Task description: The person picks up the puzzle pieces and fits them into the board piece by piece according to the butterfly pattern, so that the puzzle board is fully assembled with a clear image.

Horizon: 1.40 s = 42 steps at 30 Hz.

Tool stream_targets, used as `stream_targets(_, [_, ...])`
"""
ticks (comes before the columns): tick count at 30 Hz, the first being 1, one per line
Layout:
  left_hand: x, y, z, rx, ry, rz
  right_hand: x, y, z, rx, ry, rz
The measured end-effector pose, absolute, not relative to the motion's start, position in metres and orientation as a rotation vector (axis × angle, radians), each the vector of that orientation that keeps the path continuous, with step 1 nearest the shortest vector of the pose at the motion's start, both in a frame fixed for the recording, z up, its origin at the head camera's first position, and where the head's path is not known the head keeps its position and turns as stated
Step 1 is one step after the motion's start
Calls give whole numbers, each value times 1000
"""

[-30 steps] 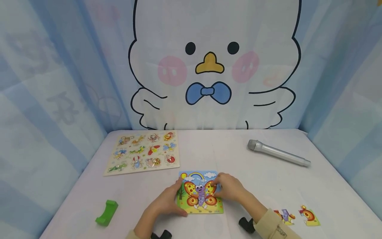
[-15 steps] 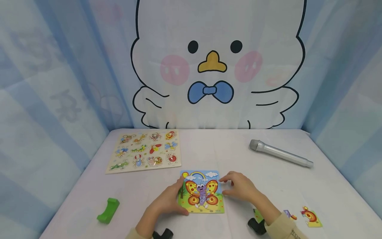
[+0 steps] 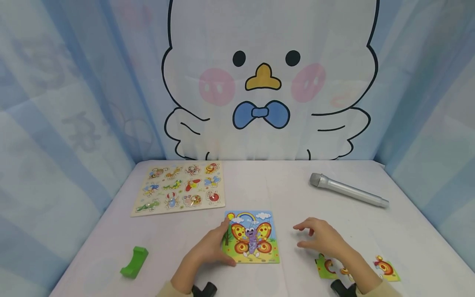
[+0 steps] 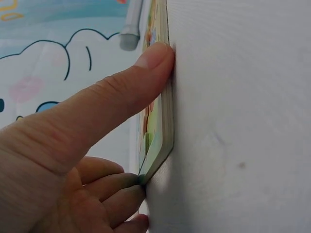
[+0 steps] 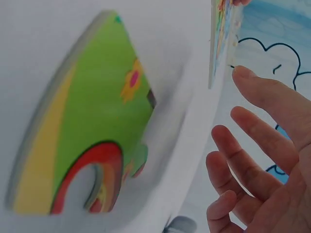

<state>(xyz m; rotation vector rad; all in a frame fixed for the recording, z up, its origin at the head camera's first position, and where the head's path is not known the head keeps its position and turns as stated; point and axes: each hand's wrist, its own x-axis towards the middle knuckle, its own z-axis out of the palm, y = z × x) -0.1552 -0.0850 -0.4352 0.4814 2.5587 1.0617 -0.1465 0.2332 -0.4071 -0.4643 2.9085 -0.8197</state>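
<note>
A square butterfly puzzle [image 3: 252,238] lies on the table in front of the person. The left hand [image 3: 210,248] grips its near left corner, thumb along the front edge and fingers at the left side; the left wrist view shows the thumb against the board's edge [image 4: 166,121]. To the right, the right hand [image 3: 326,239] hovers with relaxed, spread fingers, holding nothing. Under its forearm lie loose puzzle pieces: a green one [image 3: 324,268], one partly hidden by the wrist [image 3: 344,271], and one with an orange swirl [image 3: 386,269]. The green piece [image 5: 104,92] looms large in the right wrist view.
A wooden insect peg board [image 3: 179,187] lies at the back left. At the back right is a silver toy microphone [image 3: 349,190]. A green arch-shaped block [image 3: 135,262] rests at the front left. Printed curtains surround the white table.
The right hand has let go of the puzzle's right side and drawn back to the right, uncovering the green piece. The left hand stays at the puzzle's corner.
</note>
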Motion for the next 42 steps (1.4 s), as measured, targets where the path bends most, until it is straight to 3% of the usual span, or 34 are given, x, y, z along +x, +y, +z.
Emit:
stream_targets(8, [-158, -83, -436, 477, 2563, 1047, -132, 261, -407, -375, 2814, -803])
stream_targets(18, [-162, -80, -436, 463, 2564, 1020, -111, 292, -411, -499, 2704, -841])
stream_targets(42, [-164, -82, -439, 485, 2565, 1041, -107, 297, -417, -549, 2634, -740])
